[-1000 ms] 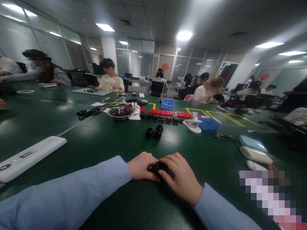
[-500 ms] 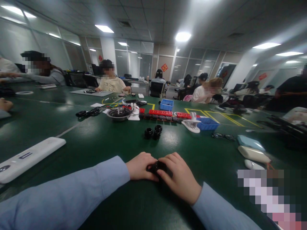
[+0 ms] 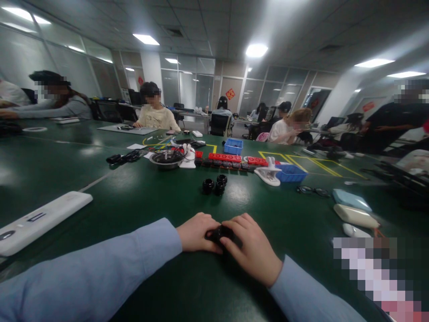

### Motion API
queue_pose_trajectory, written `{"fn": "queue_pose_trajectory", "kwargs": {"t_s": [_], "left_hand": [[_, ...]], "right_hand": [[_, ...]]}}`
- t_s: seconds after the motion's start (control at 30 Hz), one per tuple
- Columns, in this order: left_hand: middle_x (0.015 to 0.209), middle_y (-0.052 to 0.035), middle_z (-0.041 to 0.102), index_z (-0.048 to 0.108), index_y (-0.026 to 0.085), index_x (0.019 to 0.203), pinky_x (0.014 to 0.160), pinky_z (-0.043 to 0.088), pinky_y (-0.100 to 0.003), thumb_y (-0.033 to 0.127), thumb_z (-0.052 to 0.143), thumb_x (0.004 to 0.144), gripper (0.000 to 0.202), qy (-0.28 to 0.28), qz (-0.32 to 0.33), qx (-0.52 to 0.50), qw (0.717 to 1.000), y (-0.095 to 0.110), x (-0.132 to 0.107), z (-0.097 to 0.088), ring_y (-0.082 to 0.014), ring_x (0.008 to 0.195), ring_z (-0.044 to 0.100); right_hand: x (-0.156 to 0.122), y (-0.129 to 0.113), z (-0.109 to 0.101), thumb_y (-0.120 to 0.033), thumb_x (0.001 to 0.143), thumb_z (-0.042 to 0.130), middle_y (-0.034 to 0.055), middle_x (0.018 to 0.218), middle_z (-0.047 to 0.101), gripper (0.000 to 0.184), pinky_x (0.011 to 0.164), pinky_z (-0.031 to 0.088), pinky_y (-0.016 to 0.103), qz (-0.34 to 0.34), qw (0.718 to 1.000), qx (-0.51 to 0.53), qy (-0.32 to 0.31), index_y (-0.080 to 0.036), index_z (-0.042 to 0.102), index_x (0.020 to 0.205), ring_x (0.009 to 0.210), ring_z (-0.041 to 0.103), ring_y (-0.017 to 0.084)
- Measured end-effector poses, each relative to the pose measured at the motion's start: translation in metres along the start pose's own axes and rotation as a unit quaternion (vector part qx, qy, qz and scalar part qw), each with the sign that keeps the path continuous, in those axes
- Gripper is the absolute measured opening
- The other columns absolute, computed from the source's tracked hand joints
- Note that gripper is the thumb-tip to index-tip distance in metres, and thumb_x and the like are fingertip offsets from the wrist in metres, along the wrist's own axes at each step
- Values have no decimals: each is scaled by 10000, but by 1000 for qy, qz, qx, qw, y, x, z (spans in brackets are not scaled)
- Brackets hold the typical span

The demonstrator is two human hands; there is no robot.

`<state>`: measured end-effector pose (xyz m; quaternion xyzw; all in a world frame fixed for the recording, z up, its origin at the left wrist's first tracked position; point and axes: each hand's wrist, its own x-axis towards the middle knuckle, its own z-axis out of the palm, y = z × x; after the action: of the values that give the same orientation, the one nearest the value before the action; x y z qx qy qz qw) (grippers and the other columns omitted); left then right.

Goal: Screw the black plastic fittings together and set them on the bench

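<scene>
My left hand (image 3: pixel 196 232) and my right hand (image 3: pixel 254 248) meet low over the table, closed around a small black part (image 3: pixel 220 232) from both sides. Fingers cover most of it, so its kind cannot be made out. Just beyond, a cluster of several glossy black round parts (image 3: pixel 208 186) stands on the green table (image 3: pixel 161 197).
Farther back are a metal bowl (image 3: pixel 166 162), a white clip-like stand (image 3: pixel 269 172), a row of red blocks (image 3: pixel 224 157) and a blue bin (image 3: pixel 291 173). A long white device (image 3: pixel 47 219) lies left; glasses (image 3: pixel 312 191) and cases (image 3: pixel 355 216) lie right. People sit beyond.
Both hands keep the same hold on the black part. A standing person at the far right has shifted left, and the hand at the left edge has gone from view.
</scene>
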<state>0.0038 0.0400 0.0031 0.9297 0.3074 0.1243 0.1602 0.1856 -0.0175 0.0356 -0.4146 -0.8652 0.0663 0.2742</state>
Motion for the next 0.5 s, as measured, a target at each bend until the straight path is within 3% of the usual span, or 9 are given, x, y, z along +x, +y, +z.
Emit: {"fn": "queue_pose_trajectory", "kwargs": {"t_s": [0.5], "left_hand": [[650, 43, 496, 506, 175, 696, 609, 285, -243, 499, 668, 687, 362, 4, 2, -3, 1000, 1, 1, 0, -140, 651, 466]], "right_hand": [[0, 1, 1, -219, 822, 547, 74, 879, 577, 178, 731, 439, 366, -4, 1000, 6, 0, -151, 586, 981, 829, 489, 211]]}}
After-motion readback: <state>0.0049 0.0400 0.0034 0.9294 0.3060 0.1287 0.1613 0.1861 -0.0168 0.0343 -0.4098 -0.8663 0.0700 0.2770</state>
